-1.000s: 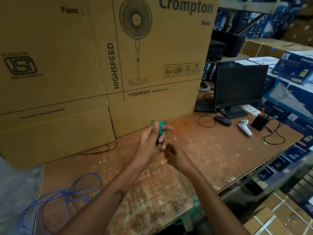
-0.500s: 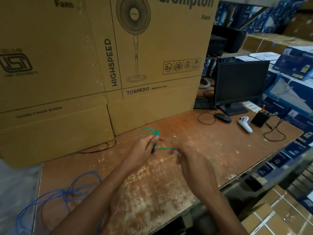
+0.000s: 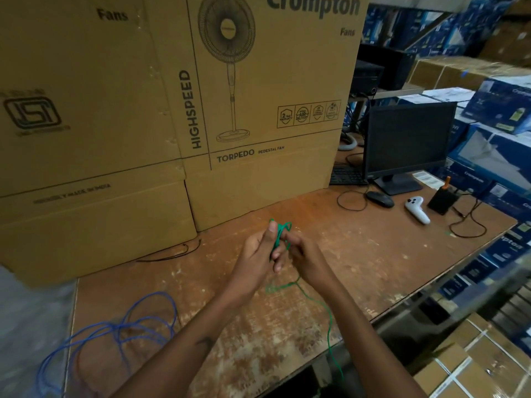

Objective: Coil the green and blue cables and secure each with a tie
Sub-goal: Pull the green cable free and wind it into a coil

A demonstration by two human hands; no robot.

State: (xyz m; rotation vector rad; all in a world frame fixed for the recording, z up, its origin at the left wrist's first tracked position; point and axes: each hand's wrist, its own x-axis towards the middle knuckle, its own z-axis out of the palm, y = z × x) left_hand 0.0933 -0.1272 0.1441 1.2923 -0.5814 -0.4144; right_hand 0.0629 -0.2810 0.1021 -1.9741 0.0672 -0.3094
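Early still: left hand (image 3: 257,248) fingers pinch a few small loops of green cable (image 3: 280,231), right hand (image 3: 301,254) feeding more, most of it trailing off the tabletop (image 3: 373,254); blue cable (image 3: 120,328) lies loose, no tie visible.

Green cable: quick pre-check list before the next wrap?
1. Left hand grips the green cable loops: ok, small loops stick up above the thumb.
2. Right hand on the cable: ok that it meets the left hand at the loops; exact pinch cannot tell.
3. Slack free to feed: ok, the loose run trails from under the hands over the table edge toward the person.
4. Coil finished: not ok, much cable is uncoiled.
5. Tie at hand: cannot tell, none plainly seen.
6. Blue cable: not ok, it lies loose and uncoiled at the table's left.
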